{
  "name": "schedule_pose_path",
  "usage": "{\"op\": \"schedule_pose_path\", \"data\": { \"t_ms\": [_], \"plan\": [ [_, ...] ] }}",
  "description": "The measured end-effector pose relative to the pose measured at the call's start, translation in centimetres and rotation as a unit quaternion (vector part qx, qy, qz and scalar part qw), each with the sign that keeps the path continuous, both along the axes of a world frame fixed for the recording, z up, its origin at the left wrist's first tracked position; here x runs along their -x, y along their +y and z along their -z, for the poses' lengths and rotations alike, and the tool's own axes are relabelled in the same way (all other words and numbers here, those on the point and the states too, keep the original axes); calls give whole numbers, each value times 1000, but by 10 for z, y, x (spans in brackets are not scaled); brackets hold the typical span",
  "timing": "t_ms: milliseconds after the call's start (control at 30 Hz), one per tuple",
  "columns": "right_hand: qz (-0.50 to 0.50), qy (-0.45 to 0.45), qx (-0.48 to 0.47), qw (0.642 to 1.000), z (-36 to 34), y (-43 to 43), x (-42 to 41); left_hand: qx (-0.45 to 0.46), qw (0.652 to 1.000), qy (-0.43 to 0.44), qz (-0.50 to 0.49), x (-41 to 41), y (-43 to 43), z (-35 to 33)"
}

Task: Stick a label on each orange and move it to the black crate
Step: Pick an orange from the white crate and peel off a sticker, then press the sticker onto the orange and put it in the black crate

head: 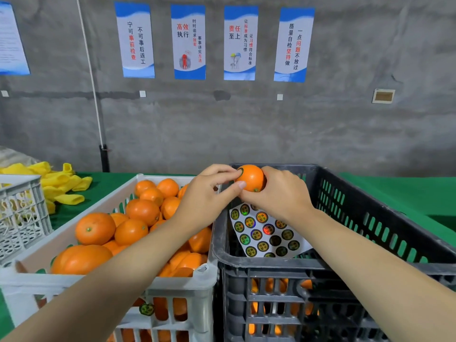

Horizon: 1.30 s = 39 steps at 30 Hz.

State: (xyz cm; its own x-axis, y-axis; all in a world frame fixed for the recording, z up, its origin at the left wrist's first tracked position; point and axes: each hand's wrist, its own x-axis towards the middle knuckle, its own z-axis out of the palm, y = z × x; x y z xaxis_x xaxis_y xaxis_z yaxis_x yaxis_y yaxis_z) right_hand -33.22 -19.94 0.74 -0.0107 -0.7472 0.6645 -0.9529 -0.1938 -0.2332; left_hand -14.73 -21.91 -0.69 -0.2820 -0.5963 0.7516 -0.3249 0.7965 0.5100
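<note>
We record one orange, round with a smooth, glossy skin, held above the far left part of the black crate. A small round label, dark-rimmed, sits on its upper left side. The left hand pinches the orange, thumb on the near face and fingertips curled over at the label. The right hand grips the fruit from the right, fingers wrapped behind it and mostly hidden.

Below the hands, a white sticker sheet with rows of round, iridescent labels leans inside the black crate. Its print is too small to read, and the right forearm covers one edge. The crate is slotted black plastic. Through its near wall we see patches of orange fruit, but cannot count them.

Touching it on the left stands a white plastic crate heaped with oranges, partly covered by the left forearm. A green sticker sits on its near wall.

Both stand on a green-covered surface. At far left are yellow fabric-like pieces and a grey lattice crate, which is cut off by the frame. Behind is a rough concrete wall bearing blue-and-white posters.
</note>
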Motion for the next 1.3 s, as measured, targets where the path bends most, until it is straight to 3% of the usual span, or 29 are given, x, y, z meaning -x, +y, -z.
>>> {"op": "schedule_pose_path", "data": {
  "t_ms": [200, 300, 400, 533, 633, 700, 767, 833, 900, 1033, 1133, 1233, 1300],
  "plan": [
    [11, -13, -22, 1000, 2, 4, 4, -6, 1000, -7, 2, 5, 2, 8],
    [-5, -13, -39, 999, -2, 8, 4, -90, 994, 41, 47, 11, 5, 10],
    [-28, 76, -24, 996, -10, 11, 6, -207, 969, 70, 112, 21, 8, 6],
    [-67, 150, 7, 986, -14, 24, 30, -219, 964, 52, 141, 33, 8, -2],
    [-120, 148, 25, 981, -8, 28, 52, -172, 981, -24, 80, 38, 6, -12],
    [-107, 159, 18, 981, -10, 21, 62, -181, 975, -129, 25, 38, -1, -19],
    [-58, 126, -18, 990, -15, 11, 69, -198, 943, -268, -3, 36, -5, -22],
    [19, 68, -63, 996, -16, 0, 78, -158, 895, -416, -12, 35, -7, -23],
    [75, 64, -77, 992, -9, -7, 80, -131, 856, -501, 12, 38, -7, -27],
    [73, 173, -46, 981, 10, -18, 73, -172, 776, -604, 58, 62, -14, -26],
    [48, 184, -90, 978, 8, -21, 71, -186, 717, -668, 66, 75, -18, -8],
    [24, 171, -153, 973, 8, -18, 76, -210, 690, -689, 72, 75, -21, 4],
    [23, 166, -163, 972, 9, -16, 74, -223, 692, -680, 87, 75, -23, 7]
  ]
}}
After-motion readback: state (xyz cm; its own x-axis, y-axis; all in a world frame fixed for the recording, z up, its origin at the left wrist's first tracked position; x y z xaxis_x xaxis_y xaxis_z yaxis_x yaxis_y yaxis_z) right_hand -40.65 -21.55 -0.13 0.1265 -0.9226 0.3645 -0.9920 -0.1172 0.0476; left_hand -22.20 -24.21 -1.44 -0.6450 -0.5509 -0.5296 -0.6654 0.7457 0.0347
